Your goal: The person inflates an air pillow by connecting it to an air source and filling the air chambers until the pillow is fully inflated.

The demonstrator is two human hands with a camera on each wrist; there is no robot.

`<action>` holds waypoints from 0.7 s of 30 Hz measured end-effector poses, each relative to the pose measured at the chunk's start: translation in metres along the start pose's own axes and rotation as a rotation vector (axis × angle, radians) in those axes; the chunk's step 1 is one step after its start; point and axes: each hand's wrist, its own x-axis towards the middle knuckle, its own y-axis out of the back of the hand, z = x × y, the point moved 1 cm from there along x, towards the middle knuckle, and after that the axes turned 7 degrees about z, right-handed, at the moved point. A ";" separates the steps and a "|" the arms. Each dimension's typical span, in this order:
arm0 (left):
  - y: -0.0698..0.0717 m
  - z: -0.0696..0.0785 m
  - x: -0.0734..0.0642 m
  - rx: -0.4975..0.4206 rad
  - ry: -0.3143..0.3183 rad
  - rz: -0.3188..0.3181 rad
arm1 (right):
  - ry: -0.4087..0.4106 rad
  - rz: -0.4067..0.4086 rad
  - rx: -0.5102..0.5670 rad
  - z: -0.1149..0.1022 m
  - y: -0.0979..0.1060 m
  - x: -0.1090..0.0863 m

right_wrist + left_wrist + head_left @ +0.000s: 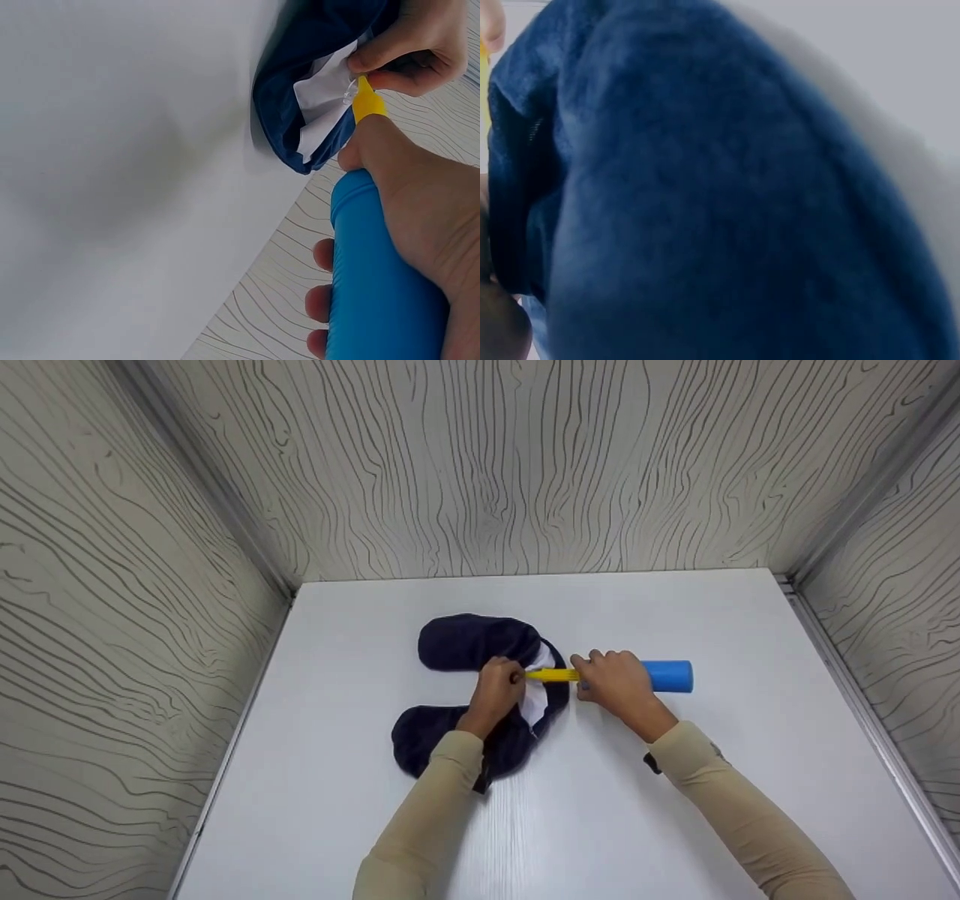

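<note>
A navy U-shaped neck pillow (476,641) lies on the white table, its fabric cover open along the curved right side. White inner lining (322,90) shows through that opening. My left hand (497,690) pinches a small clear valve (350,93) there, against the tip of a yellow nozzle (367,101). The nozzle belongs to a blue hand pump (675,676), which my right hand (619,682) grips around its body, fingers wrapped underneath. Navy plush (705,172) fills most of the left wrist view. How far the nozzle sits in the valve is hidden by the fingers.
The white tabletop (337,660) extends on all sides of the pillow. Wood-grain patterned panels (487,472) enclose it at the back and both sides. A dark strap end (481,784) sticks out from the pillow's near edge.
</note>
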 end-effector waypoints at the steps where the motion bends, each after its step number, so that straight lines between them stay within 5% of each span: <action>1: 0.000 0.000 0.000 -0.002 -0.001 0.000 | 0.001 0.008 -0.002 0.000 0.000 0.000; 8: 0.001 0.000 0.002 -0.001 0.002 0.002 | 0.012 0.090 -0.008 -0.003 -0.001 0.001; 21: 0.003 -0.006 0.001 0.004 -0.003 0.031 | -0.001 0.073 0.011 -0.009 -0.004 0.005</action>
